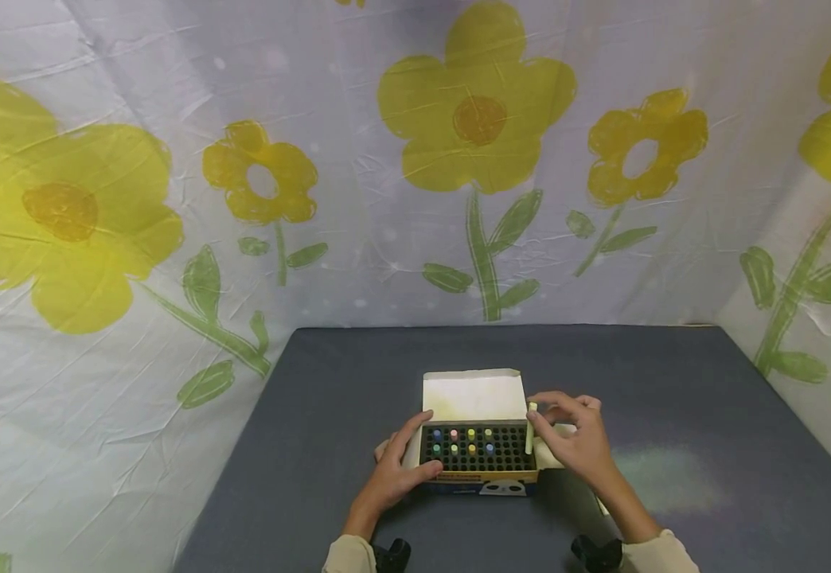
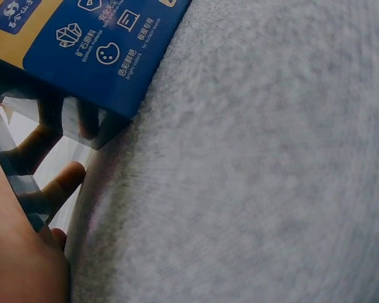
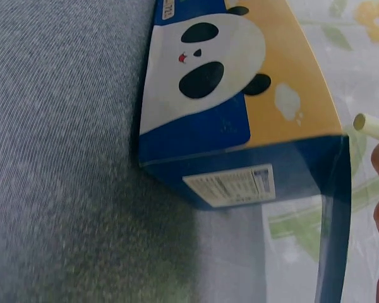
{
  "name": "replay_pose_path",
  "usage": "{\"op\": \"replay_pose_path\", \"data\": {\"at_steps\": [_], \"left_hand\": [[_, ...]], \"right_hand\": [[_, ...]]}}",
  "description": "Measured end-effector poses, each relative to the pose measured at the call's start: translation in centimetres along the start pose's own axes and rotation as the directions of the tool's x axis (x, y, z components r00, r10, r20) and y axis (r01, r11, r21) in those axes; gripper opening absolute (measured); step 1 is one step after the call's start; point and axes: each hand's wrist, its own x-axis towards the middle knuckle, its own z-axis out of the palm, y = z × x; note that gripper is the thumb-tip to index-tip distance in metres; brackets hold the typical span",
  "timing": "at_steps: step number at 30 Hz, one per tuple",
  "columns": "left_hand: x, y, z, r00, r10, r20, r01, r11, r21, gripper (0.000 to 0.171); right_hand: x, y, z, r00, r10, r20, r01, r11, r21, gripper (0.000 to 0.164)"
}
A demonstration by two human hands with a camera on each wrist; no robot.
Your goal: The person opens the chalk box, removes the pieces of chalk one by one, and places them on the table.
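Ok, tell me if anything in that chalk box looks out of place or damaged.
Nothing looks damaged. The chalk box sits square on the table, lid open, most holes empty. The right hand pinches a pale green chalk upright at its right edge; the left hand rests on its left side.

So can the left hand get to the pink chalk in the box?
Probably yes. The left hand rests on the box at its left edge, the lid is folded back, and the pink chalk stands uncovered near that side.
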Motion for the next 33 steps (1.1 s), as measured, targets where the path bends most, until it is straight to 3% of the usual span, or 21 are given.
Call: {"op": "replay_pose_path", "data": {"at_steps": [7,23,28,33], "left_hand": [[0.1,0.0,0.0,1.0,0.014,0.005,-0.014,1.0,0.005,0.076],[0.1,-0.3,-0.1,1.0,0.024,0.002,-0.024,1.0,0.009,0.076],[0.1,-0.2,0.0,1.0,0.025,0.004,-0.025,1.0,0.005,0.076],[0.2,-0.2,0.1,1.0,0.024,0.008,-0.024,1.0,-0.005,0.076]], "right_hand": [[-0.4,0.8,-1.5,0.997,0.047,0.066,-0.049,0.998,0.033,0.032],[-2.0,1.8,-4.5,0.988,0.116,0.099,-0.122,0.991,0.053,0.031],[-2.6,2.3,-6.0,0.973,0.186,0.134,-0.195,0.979,0.053,0.025],[-3.6,2.9,-7.6,0.941,0.3,0.155,-0.304,0.953,0.008,0.019]]}}
